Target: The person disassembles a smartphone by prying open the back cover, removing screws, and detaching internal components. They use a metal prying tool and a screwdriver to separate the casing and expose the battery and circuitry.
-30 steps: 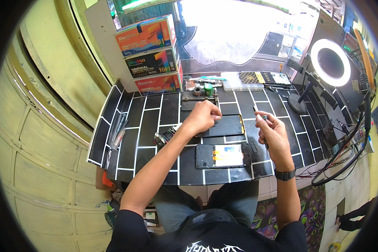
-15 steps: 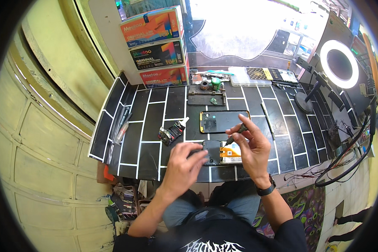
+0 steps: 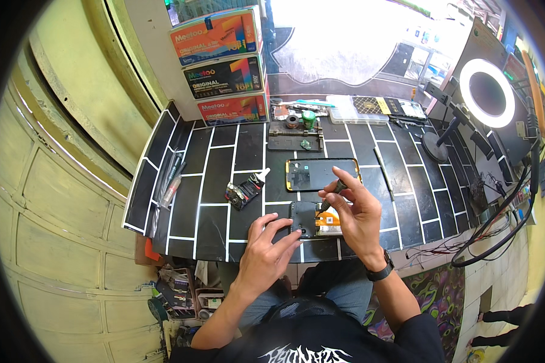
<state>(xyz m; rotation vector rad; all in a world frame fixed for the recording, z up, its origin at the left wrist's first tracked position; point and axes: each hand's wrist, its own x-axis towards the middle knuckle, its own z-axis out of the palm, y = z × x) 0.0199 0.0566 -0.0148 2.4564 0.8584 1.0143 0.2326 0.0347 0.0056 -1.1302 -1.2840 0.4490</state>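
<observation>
An opened smartphone lies near the front edge of the table, its dark cover plate to the left and its battery with an orange flex cable to the right. My right hand grips a dark screwdriver by its handle, and the tip points down at the edge between plate and battery. Whether the tip touches a screw is too small to tell. At the phone's left end rests my left hand, fingers spread, fingertips against the plate and table. Beyond the phone lies a detached dark back cover with a yellowish rim.
A glue tube lies left of the phone, and a thin pen-like tool right of it. Farther back are a metal board holder, a green jar and stacked boxes. A ring light stands right, near loose cables.
My left hand has lowered and spread its fingers at the phone's left end. The screwdriver has tilted more upright in my right hand. The view has shifted slightly.
</observation>
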